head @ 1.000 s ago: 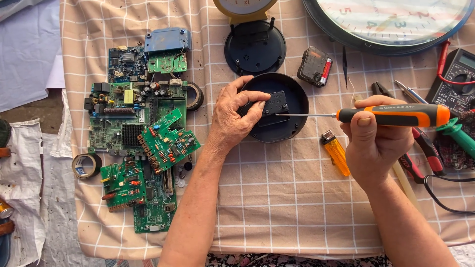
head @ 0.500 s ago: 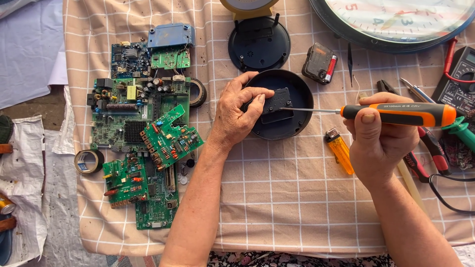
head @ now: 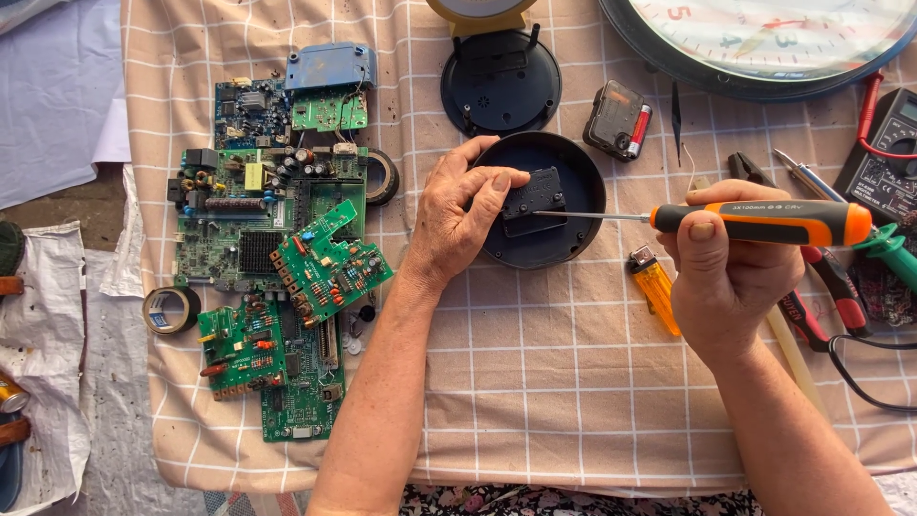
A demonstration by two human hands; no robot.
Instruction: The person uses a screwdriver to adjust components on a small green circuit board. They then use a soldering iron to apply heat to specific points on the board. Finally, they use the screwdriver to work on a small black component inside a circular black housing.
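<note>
Right hand (head: 731, 277) grips the screwdriver (head: 707, 219), shaft pointing to 9 o'clock at the module (head: 533, 201); left hand (head: 463, 220), fingers curled, seemingly steadies it.

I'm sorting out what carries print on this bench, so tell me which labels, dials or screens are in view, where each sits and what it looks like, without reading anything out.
Wall clock dial: top right, round, pale face, dark rim, partly cut off.
Multimeter: right edge, dark body, red lead; no screen shows.
Screwdriver handle: in the right hand, orange and black, small print.
Clock movement: above the dark round case, black box, red-ended battery.
Tape roll: left, round, bluish core label.
</note>
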